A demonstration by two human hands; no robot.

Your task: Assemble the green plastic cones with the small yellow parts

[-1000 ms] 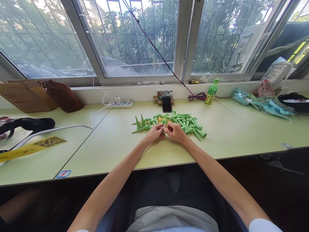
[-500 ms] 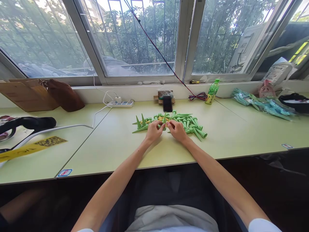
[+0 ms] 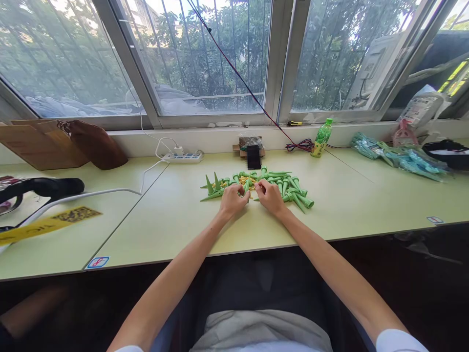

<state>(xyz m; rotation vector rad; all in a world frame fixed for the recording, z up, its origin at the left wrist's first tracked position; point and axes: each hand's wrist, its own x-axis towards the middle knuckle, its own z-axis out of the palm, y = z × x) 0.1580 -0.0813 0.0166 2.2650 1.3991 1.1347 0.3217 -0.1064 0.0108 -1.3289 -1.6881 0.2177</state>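
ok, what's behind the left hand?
Past the left hand, which grips a green cone, you can see small yellow pieces and more green cones on the table. Anything directly behind its palm and fingers is covered.

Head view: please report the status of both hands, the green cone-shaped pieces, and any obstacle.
Left hand holding one pointed green plastic-looking cone. Right hand beside it, grip unclear. Possible clutter: small yellow pieces, loose green cones near hands.
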